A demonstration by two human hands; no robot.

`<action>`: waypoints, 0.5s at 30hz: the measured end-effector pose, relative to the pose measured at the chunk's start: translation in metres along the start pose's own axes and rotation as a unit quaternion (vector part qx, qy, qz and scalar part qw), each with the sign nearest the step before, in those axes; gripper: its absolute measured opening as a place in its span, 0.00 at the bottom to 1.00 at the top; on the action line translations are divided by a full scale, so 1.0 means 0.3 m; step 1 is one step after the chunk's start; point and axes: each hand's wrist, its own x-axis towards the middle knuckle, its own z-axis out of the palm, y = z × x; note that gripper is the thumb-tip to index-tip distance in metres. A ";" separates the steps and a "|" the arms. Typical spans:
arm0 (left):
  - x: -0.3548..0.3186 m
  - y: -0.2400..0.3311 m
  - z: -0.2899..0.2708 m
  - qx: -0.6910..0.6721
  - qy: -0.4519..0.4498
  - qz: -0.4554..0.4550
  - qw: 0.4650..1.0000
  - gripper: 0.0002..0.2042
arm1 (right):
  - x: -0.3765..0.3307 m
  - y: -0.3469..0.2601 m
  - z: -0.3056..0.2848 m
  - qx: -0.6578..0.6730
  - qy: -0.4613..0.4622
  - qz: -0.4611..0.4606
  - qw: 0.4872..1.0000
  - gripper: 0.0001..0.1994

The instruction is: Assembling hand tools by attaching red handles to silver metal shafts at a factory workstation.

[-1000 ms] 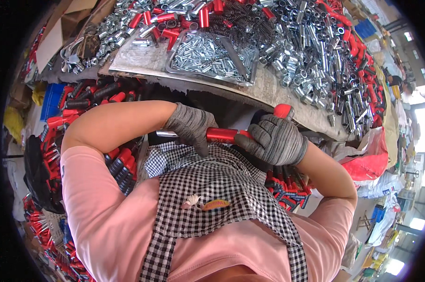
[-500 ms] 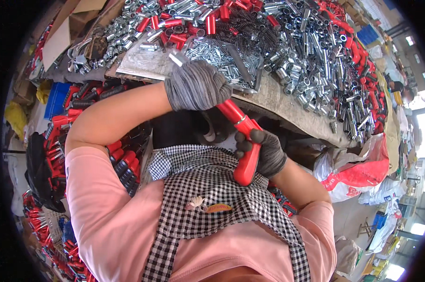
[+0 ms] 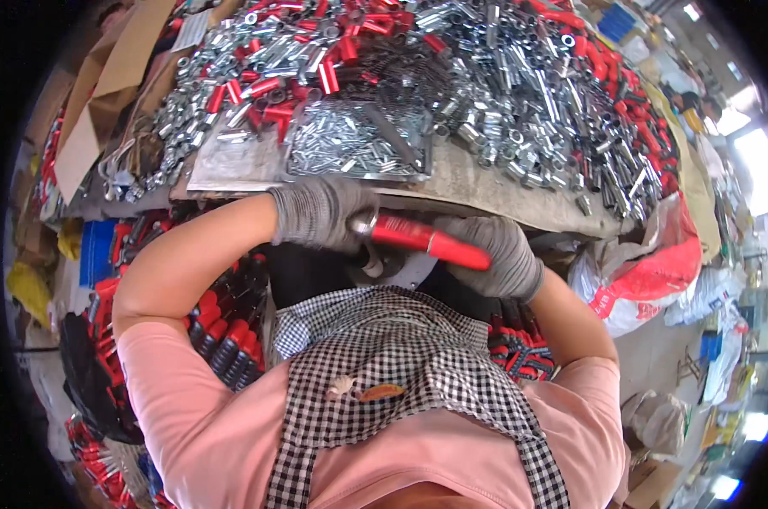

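Observation:
Both my hands wear grey knit gloves. Between them lies a red tool [image 3: 405,235], a slim tube with a smooth rounded grip at its right end and a bright metal collar at its left. My right hand [image 3: 504,259] is closed behind the grip, its fingers mostly hidden. My left hand [image 3: 323,214], slightly blurred, is curled at the metal end; what lies inside that palm is hidden. Just beyond the hands, on the bench, stands a shallow tray [image 3: 425,177] of small metal pins [image 3: 350,144].
The bench edge [image 3: 520,208] runs just beyond my hands. Chrome sleeves [image 3: 520,140], dark springs [image 3: 392,72] and red tubes [image 3: 329,75] are heaped on it. Red-and-black handled tools [image 3: 231,343] lie at my left, and a red-and-white sack [image 3: 647,276] at the right.
The red tool has swung from a steep slant to nearly level. My left hand has come down toward me, and my right hand has turned and risen slightly with the grip.

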 end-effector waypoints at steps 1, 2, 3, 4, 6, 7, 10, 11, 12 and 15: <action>0.005 0.019 0.017 -0.140 -0.110 -0.010 0.984 0.14 | -0.009 0.010 -0.013 -0.004 0.003 0.005 1.000 0.21; 0.006 0.031 0.036 -0.274 -0.217 -0.023 0.937 0.15 | -0.007 0.017 -0.023 -0.147 0.005 -0.133 0.980 0.20; 0.013 0.031 0.080 -0.323 -0.304 -0.078 0.893 0.14 | -0.006 0.021 -0.029 -0.284 0.005 -0.267 0.921 0.20; 0.016 0.039 0.118 -0.365 -0.387 -0.131 0.837 0.13 | -0.001 0.035 -0.007 -0.250 0.039 -0.320 0.913 0.20; -0.015 0.105 0.137 -0.223 -0.229 -0.079 0.944 0.15 | -0.008 0.076 0.037 -0.226 0.027 -0.329 0.917 0.20; -0.019 0.119 0.152 -0.116 -0.121 0.002 0.986 0.16 | -0.020 0.081 0.059 -0.195 0.009 -0.338 0.921 0.21; -0.013 0.095 0.136 -0.139 -0.109 -0.082 0.981 0.17 | -0.049 0.045 0.076 -0.231 0.034 -0.243 0.941 0.23; -0.001 0.085 0.146 -0.186 -0.107 -0.101 0.971 0.17 | -0.043 0.032 0.074 -0.250 0.056 -0.198 0.946 0.25; 0.000 0.081 0.147 -0.191 -0.106 -0.104 0.970 0.17 | -0.033 0.060 0.082 -0.216 0.080 -0.263 0.937 0.21; -0.002 0.094 0.138 -0.116 -0.139 -0.119 0.976 0.18 | -0.027 0.054 0.073 -0.263 -0.007 -0.268 0.927 0.21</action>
